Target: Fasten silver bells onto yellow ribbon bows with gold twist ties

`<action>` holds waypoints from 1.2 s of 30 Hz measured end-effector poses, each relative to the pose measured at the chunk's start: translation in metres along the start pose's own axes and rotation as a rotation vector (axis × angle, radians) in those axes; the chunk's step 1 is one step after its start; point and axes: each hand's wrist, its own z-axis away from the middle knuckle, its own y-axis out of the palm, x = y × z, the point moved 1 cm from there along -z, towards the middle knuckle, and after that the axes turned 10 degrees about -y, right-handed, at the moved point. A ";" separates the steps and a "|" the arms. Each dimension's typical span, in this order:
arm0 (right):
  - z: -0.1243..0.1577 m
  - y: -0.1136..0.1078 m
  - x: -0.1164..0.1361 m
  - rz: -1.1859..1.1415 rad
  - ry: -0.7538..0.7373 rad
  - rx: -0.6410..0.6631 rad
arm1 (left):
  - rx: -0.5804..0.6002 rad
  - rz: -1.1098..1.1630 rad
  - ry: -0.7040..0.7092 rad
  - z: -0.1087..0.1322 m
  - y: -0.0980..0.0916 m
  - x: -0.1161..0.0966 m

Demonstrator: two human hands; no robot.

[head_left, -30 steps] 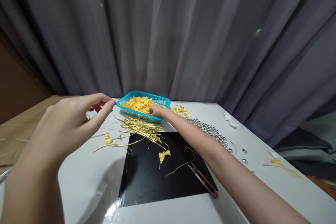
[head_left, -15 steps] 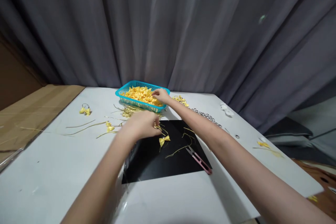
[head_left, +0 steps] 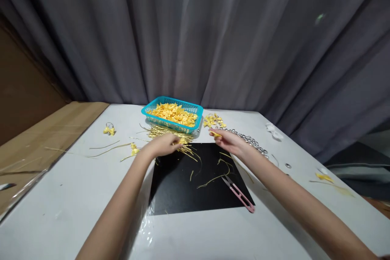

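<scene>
My left hand (head_left: 163, 146) rests at the near end of a bundle of gold wire ties (head_left: 166, 133), fingers pinched on a small yellow bow together with a tie. My right hand (head_left: 227, 140) hovers over the far right corner of a black mat (head_left: 195, 193) and pinches a small yellow ribbon piece at its fingertips. Behind both hands stands a turquoise basket (head_left: 198, 110) full of yellow ribbon bows.
Pink thread snips (head_left: 239, 193) lie on the mat's right side beside loose gold ties. A row of silver bells (head_left: 251, 139) and a few yellow bows (head_left: 214, 120) sit right of the basket. One finished bow (head_left: 109, 130) lies far left. Cardboard (head_left: 39, 138) borders the table's left edge.
My right hand came back from the basket with a yellow piece. My left hand moved down to the wire ties and picked the yellow bow off the mat.
</scene>
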 end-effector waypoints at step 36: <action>0.082 0.019 -0.041 -0.240 0.254 0.093 | -0.239 0.100 -0.536 0.035 -0.029 0.122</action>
